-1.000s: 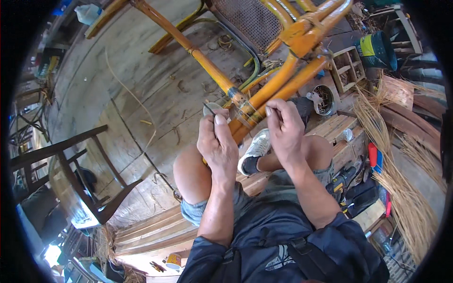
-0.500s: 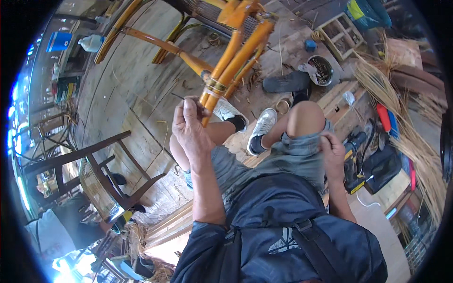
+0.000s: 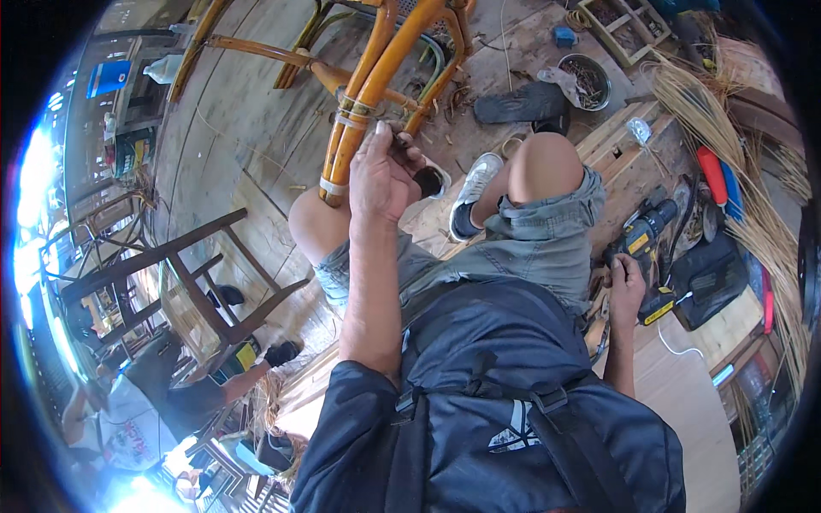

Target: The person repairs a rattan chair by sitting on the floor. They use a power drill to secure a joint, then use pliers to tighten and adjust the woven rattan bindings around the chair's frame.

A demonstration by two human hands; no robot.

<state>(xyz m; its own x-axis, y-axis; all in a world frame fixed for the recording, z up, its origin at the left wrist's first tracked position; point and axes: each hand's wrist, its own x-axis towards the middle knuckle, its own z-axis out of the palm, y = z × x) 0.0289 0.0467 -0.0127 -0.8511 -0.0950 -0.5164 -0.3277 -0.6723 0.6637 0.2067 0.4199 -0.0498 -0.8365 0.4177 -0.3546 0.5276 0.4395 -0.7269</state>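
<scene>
An orange-brown rattan chair [image 3: 363, 90] stands tilted in front of me, its bound legs coming down beside my left knee. Pale binding wraps the paired poles. My left hand [image 3: 376, 184] is raised against the right side of these legs, thumb up and fingers curled around something small and dark that I cannot make out. Low on my right, my right hand [image 3: 629, 286] is closed beside the rear of a yellow-and-black power drill [image 3: 646, 231]. Its fingertips come close to the drill; whether they touch it or pinch something is hidden.
A dark wooden chair frame [image 3: 192, 286] lies at the left, near another person's gloved hand [image 3: 280, 353]. Long rattan strands [image 3: 744, 222] hang along the right, beside a red-handled tool [image 3: 711, 175]. A metal bowl of scraps [image 3: 586, 81] and a wooden box [image 3: 629, 34] sit ahead.
The chair's legs have swung left and down toward my left knee. My left hand has shifted right along them. My right hand has left my thigh and moved down beside the drill.
</scene>
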